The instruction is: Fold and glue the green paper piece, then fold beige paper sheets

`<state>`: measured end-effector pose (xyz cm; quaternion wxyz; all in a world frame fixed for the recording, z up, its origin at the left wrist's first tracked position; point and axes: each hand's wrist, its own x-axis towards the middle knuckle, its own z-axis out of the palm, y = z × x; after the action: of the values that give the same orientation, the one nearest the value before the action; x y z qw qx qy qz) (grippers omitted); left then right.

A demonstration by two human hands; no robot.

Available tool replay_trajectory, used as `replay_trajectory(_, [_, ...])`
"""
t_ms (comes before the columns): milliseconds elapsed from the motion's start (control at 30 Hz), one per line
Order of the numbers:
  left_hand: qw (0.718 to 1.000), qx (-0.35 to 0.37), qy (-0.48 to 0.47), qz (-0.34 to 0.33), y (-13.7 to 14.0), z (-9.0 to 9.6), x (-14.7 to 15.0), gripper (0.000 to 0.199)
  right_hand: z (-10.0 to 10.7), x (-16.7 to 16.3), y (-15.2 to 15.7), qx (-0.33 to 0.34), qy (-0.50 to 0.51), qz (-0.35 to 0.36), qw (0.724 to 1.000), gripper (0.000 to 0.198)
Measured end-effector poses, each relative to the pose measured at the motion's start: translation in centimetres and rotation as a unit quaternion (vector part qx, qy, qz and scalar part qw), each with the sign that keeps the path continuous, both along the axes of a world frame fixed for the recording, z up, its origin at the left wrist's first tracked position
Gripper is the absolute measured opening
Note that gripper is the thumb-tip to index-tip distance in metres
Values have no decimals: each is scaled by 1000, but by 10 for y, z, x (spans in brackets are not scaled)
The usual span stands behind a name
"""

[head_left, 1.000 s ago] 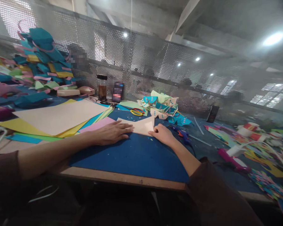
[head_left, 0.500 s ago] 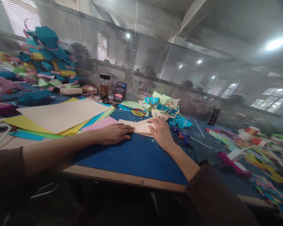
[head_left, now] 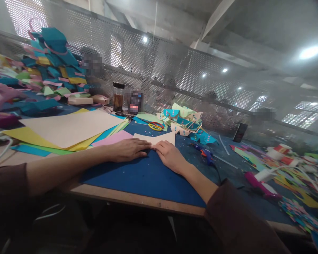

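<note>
Left hand (head_left: 134,150) lies palm down and flat, fingers stretched out close together, pressing on the left end of a folded cream paper (head_left: 157,138); gripping nothing. Right hand (head_left: 169,155) sits over the paper's near edge, fingers bent, fingertips meeting the left's; can't tell from here if thumb and fingers pinch it. The paper lies on the blue top of the counter (head_left: 137,180), right in front of the person, far edge and right corner showing past the hands. Pink sheet (head_left: 112,139) just beside the left hand, then a large pale sheet (head_left: 74,127) over a yellow sheet (head_left: 29,137). Beyond the paper: scissors (head_left: 155,126) with red and yellow handles, and a heap of dotted cut-outs (head_left: 184,120) in blue, cream and pale green. Glue gun (head_left: 207,157), blue with an orange trigger, right of the right hand. Writing check: lidded jar (head_left: 118,98) of brown contents, any label too small to read; screen (head_left: 136,101) beside it pixelated, text illegible; red-and-white rolls (head_left: 280,151) at far right too blurred for markings; magenta-and-white device (head_left: 263,185), brand can't be made out.
</note>
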<state>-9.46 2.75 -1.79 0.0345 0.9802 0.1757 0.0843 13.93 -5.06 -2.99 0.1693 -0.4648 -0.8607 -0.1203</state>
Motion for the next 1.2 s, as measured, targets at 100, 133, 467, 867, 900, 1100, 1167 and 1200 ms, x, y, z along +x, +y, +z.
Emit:
replay_trajectory(100, [1000, -11, -10, 7, -2, 1, -1, 51, 1, -1, 0, -4, -15, -4, 1000, 30])
replay_trajectory(133, [1000, -13, -13, 9, -2, 2, -1, 51, 2, -2, 0, -5, -19, -6, 1000, 30])
replay_trajectory(467, [1000, -22, -2, 10, -4, 5, 0, 48, 9, 3, 0, -13, -42, -18, 999, 23])
replay_trajectory(867, [978, -61, -145, 138, 10, -4, 32, 23, 3, -6, 12, -71, 150, -173, 971, 17])
replay_trajectory(900, [974, -55, -146, 166, 13, -5, 38, 18, 2, -8, 13, -76, 154, -193, 966, 17])
replay_trajectory(1100, [966, -41, -145, 210, 14, -8, 54, 15, 4, -12, 12, -97, 160, -257, 948, 16])
replay_trajectory(1167, [964, -30, -146, 219, 9, -8, 54, 17, 4, -12, 12, -104, 157, -261, 947, 21])
replay_trajectory(1200, [963, -26, -142, 226, 6, -7, 55, 17, 4, -12, 12, -107, 154, -264, 946, 22])
